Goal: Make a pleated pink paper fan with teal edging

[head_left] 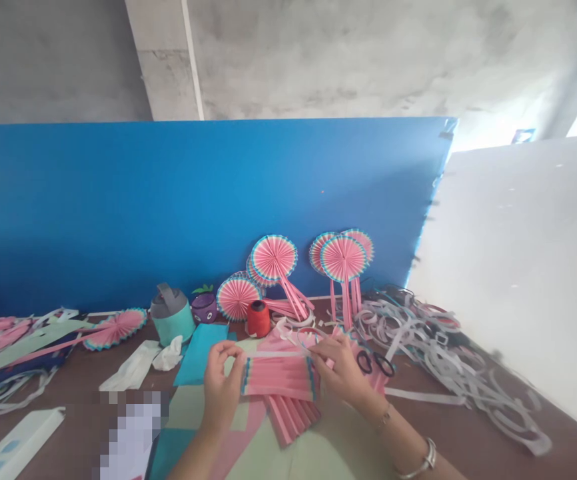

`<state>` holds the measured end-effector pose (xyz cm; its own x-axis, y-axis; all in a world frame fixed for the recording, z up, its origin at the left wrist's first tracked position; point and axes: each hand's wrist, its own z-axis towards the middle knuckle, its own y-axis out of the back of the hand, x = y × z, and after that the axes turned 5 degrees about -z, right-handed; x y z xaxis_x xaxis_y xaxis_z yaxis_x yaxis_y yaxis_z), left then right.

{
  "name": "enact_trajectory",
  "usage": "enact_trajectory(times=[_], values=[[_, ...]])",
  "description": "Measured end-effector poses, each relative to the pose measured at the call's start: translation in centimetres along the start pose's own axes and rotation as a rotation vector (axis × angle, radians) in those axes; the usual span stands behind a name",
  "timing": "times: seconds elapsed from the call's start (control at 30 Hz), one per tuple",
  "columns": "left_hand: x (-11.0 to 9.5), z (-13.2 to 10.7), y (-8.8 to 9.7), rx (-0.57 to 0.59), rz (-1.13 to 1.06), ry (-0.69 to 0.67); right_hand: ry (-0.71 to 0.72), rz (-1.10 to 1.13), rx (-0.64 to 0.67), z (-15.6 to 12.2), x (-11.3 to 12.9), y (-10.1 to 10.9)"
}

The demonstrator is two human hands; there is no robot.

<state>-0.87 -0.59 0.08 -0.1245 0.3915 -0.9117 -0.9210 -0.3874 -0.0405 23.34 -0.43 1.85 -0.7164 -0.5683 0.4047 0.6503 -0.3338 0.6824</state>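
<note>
At lower centre, your left hand (pixel 222 381) and right hand (pixel 341 368) pinch the pink, blue-edged pleated paper (pixel 278 380); probably light, easily creased, so grip its ends softly.

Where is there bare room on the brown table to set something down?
The brown table is bare between the braceleted right forearm and tangled pale strips, also left of the flat white tissue. Crowded: beneath both hands and along the blue partition.
</note>
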Motion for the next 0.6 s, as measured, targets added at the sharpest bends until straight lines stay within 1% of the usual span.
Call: enact_trajectory(times=[0.2, 0.33, 0.4, 0.47, 0.5, 0.53, 0.57, 0.6], values=[[-1.4, -1.7, -0.5, -0.106, -0.070, -0.202, -0.239, 0.393, 0.002, 0.5, 0.8, 0.4], [-1.9, -2.2, -0.7, -0.107, -0.090, -0.318, -0.392, 0.529, 0.021, 0.7, 1.6, 0.5], [-2.0, -1.9, -0.5, -0.105, -0.086, -0.348, -0.438, 0.577, 0.008, 0.8, 1.4, 0.7], [-2.2, -1.0, 0.1, -0.152, -0.072, -0.370, -0.481, 0.590, -0.067, 0.9, 0.5, 1.2], [-2.3, -0.5, 0.4, -0.240, -0.077, -0.394, -0.511, 0.567, -0.150, 1.0, -0.2, 1.5], [-2.5, 0.1, 0.8, -0.317, -0.083, -0.421, -0.519, 0.518, -0.205, 1.0, -0.9, 1.9], [-2.6, 0.6, 1.1, -0.362, -0.102, -0.431, -0.506, 0.438, -0.218, 1.0, -1.6, 2.1], [-2.6, 1.0, 1.4, -0.374, -0.107, -0.440, -0.487, 0.323, -0.193, 0.9, -2.2, 2.2]])
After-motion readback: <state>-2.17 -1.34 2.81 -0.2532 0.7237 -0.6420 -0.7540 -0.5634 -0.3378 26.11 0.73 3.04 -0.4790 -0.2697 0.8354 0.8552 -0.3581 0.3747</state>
